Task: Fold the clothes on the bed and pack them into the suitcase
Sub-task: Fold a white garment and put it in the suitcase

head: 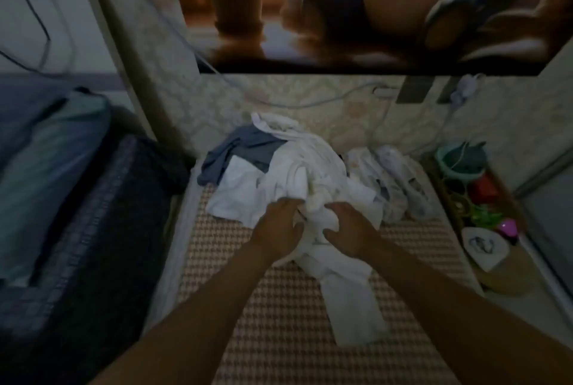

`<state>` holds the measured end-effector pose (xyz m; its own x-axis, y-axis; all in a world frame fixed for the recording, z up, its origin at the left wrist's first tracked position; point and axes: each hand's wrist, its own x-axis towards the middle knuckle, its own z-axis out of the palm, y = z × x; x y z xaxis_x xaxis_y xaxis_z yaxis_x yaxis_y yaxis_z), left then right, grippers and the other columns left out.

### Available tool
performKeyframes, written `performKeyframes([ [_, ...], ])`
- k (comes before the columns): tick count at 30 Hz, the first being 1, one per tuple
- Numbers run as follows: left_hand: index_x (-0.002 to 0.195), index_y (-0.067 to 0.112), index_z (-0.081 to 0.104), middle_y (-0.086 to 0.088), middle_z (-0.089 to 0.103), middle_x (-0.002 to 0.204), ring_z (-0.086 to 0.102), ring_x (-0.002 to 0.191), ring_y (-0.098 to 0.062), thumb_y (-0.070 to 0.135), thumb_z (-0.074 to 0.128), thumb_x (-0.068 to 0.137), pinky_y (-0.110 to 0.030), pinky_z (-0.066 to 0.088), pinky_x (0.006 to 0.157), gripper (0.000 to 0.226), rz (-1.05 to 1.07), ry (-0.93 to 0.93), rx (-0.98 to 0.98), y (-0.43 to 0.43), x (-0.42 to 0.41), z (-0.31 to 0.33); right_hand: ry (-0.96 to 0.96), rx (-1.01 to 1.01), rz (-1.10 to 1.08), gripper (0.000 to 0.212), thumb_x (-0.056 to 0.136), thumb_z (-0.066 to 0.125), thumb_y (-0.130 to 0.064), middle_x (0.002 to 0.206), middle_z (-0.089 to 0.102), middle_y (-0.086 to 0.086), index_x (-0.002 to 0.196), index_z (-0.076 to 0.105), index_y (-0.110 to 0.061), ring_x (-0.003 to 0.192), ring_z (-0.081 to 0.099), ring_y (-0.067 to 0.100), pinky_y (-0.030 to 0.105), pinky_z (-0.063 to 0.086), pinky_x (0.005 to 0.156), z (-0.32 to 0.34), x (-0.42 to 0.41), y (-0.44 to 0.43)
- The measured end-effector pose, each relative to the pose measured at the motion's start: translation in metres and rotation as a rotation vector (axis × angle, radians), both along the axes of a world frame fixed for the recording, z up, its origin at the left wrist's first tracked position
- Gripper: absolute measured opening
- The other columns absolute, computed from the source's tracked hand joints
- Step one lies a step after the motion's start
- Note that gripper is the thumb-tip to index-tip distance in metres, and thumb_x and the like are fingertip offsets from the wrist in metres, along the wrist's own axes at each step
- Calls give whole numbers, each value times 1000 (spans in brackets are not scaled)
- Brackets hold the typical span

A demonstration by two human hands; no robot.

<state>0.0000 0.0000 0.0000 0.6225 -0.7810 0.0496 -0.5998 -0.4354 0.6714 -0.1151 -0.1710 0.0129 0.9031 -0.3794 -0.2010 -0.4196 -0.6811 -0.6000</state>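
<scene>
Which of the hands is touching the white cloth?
Touching, both: the head view shows the left hand and right hand with fingers curled into the white cloth.

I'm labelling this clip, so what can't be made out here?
Head view, dim and blurred:
- Which kind of clothing the white garment is: bunched in the left hand and right hand.
- How many pieces the pile holds: they overlap.
- What the suitcase holds: dark, cut by the left edge.
- The small things in the box on the right: too blurred.
</scene>
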Motion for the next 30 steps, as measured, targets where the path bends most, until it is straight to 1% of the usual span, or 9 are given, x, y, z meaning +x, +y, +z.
performKeyframes([
  [4, 152, 33, 13, -20, 21, 156, 22, 143, -37, 45, 54, 85, -50, 23, 113, 79, 17, -400, 11, -23, 43, -48, -97, -201, 47, 93, 88, 66, -39, 162, -3, 7, 154, 4, -15, 148, 4, 24, 36, 14, 117, -51, 32, -8],
  [7, 149, 41, -11, -17, -3, 161, 2, 148, -36, 54, 67, 79, -53, 15, 116, 106, 72, -504, 140, -34, 66, -85, -223, -270, 78, 103, 84, 70, -42, 162, 6, 8, 152, -5, -26, 145, 17, 27, 43, 26, 114, -83, 49, -12],
  [10, 149, 36, 22, -16, 30, 150, 31, 137, -37, 36, 65, 85, -49, 35, 107, 76, 107, -406, 87, -37, 83, -107, -379, -289, 86, 68, 90, 57, -38, 147, 43, 11, 149, 24, -30, 131, 43, 29, 41, 35, 110, -107, 61, -15],
  [13, 109, 17, 61, -11, 53, 100, 54, 87, -30, 13, 64, 82, -44, 49, 71, 27, 109, -481, -139, -30, 78, -116, -490, -466, 167, 42, 87, 39, -41, 91, 70, 7, 93, 74, -19, 83, 64, 24, 37, 52, 78, -125, 60, -8],
  [15, 95, 13, 63, -9, 51, 89, 52, 76, -27, 8, 64, 81, -42, 46, 62, 15, 45, -544, -209, -17, 68, -119, -522, -630, 148, 40, 78, 38, -44, 81, 62, 3, 72, 67, -19, 77, 57, 23, 33, 43, 68, -127, 51, -2],
  [17, 96, 12, 65, -9, 51, 89, 51, 74, -27, 9, 54, 84, -39, 46, 60, 17, -13, -597, -242, -1, 58, -117, -567, -683, 104, 31, 74, 47, -41, 103, 59, 6, 78, 68, -20, 95, 51, 26, 33, 37, 77, -124, 39, 6],
  [21, 103, 13, 66, -13, 55, 93, 52, 81, -30, 8, 51, 83, -34, 43, 67, 26, -21, -636, -239, 41, 18, -97, -542, -310, 175, 39, 87, 49, -32, 117, 61, 12, 113, 62, -7, 101, 59, 28, 33, 46, 82, -110, -8, 40],
  [26, 99, 7, 69, -16, 57, 92, 53, 84, -29, 14, 44, 78, -37, 43, 76, 34, -64, -498, -203, 104, -55, -68, -502, -103, 227, 28, 94, 50, -11, 107, 62, -3, 120, 59, -16, 93, 56, 10, 17, 42, 74, -90, -84, 97],
  [30, 110, 8, 69, -14, 61, 118, 55, 110, -28, -7, 43, 85, -26, 39, 92, 39, -132, -234, 69, 150, -107, -69, -162, -6, 278, 17, 91, 54, -25, 102, 64, -1, 105, 63, -24, 89, 59, 14, 28, 48, 75, -99, -131, 128],
])
